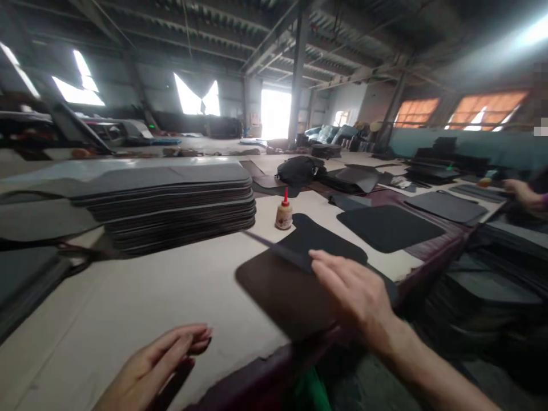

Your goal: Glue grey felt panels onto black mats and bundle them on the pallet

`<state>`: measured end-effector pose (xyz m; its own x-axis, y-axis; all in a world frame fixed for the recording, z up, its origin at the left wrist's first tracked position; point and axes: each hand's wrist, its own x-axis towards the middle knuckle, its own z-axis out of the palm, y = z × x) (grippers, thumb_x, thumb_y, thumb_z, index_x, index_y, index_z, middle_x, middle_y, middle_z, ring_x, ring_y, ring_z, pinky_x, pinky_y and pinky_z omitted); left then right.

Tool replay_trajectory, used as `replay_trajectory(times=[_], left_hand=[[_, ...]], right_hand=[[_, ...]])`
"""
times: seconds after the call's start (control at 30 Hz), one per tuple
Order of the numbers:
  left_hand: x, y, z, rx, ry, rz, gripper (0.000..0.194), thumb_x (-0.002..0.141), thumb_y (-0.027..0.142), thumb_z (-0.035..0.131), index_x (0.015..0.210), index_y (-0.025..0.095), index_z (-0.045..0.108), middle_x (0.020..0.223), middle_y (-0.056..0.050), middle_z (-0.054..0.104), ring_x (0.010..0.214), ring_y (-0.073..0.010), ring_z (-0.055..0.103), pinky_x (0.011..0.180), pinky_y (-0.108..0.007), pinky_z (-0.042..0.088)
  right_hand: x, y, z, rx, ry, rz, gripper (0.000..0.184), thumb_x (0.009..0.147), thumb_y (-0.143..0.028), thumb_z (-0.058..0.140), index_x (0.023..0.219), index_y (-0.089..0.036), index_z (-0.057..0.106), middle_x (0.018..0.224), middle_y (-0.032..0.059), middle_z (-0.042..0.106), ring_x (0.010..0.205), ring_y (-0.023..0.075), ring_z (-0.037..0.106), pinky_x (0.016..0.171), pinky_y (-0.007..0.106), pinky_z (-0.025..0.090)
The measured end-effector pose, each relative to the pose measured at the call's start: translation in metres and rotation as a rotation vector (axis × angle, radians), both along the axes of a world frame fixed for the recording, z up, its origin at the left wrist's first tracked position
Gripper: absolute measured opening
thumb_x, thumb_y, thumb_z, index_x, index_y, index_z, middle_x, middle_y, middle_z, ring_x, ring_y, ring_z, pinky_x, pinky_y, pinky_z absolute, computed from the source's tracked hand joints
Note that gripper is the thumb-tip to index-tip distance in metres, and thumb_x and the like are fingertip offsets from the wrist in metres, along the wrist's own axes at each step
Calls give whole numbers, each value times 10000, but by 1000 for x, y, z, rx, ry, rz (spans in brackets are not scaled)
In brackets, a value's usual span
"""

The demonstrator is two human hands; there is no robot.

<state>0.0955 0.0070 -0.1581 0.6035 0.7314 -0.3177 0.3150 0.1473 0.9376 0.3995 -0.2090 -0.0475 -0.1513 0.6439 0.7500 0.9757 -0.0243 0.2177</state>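
Observation:
My right hand (pixel 353 291) reaches over the table's front right edge and grips the near corner of a thin dark sheet (pixel 319 240), lifting it off a brown panel (pixel 278 291) that lies flat beneath. My left hand (pixel 160 362) hovers low at the front of the pale table (pixel 141 302), fingers stretched out and together, holding nothing. A small glue bottle with a red tip (pixel 283 212) stands just behind the sheet.
A tall stack of dark flat panels (pixel 171 208) fills the left of the table. More dark sheets (pixel 387 227) lie to the right, with a black bag (pixel 299 169) behind. Another person's hand (pixel 520 193) rests at the far right. Piles of panels (pixel 483 297) sit below the table edge.

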Motion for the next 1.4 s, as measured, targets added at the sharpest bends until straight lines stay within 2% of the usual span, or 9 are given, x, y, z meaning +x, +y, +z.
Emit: replay_trajectory(times=[0.1,0.17,0.3,0.4,0.6,0.7,0.83,1.03,1.4], left_hand=[[23,-19,13,-106,-87,-47,622,789,712,646,1205,251,689,1224,-91,697,1157,-329,639,948,-415,563],[36,-25,21,-62,-107,34,564,781,615,711,1186,224,686,1166,-91,715,1093,-327,662,856,-398,585],[49,-23,32,-121,-189,101,539,722,450,781,1159,160,655,1009,-98,745,896,-291,705,733,-352,574],[42,-10,37,-183,-267,74,575,661,349,817,1169,162,621,947,-87,751,832,-268,715,717,-335,572],[1,39,36,50,-79,312,411,669,335,772,992,152,596,738,-60,713,601,-213,671,548,-298,542],[-14,55,37,80,0,334,381,661,346,756,948,141,612,683,-50,686,577,-189,646,515,-259,506],[-21,63,40,85,56,266,348,617,364,778,845,140,638,665,-42,658,535,-153,589,472,-225,423],[-29,71,42,209,156,267,245,579,276,765,730,146,622,605,-1,591,484,-98,478,453,-209,323],[-40,74,43,219,269,198,176,682,212,677,828,138,612,622,1,582,506,-108,513,500,-212,396]], right_hand=[[-65,27,-41,-120,119,198,302,998,-150,354,1167,-104,600,1226,152,677,1025,238,654,852,361,529],[-100,45,-63,-249,194,322,259,1013,-206,388,1120,-124,609,1213,126,680,1013,236,644,863,375,520],[-132,66,-74,-506,323,592,291,1004,-463,515,1092,-203,610,1172,45,694,1093,194,620,1005,344,468],[-105,64,-66,-557,430,615,383,982,-498,560,1209,-195,619,1263,66,670,1200,177,591,1059,297,445],[25,44,-84,-373,508,-13,289,993,-362,503,1127,-185,688,1205,113,685,1141,257,631,1015,451,516],[63,38,-109,-430,443,-135,369,989,-419,454,1118,-175,699,1217,126,673,1150,288,622,1047,478,496],[75,36,-128,-443,426,-116,449,1002,-458,380,1199,-175,668,1304,132,624,1234,288,571,1117,471,439],[81,47,-134,-419,427,-43,493,989,-532,355,1206,-209,658,1311,152,618,1202,320,584,1095,506,449],[87,47,-138,-455,428,31,510,948,-578,321,1138,-257,670,1290,114,634,1205,407,585,1066,627,453]])
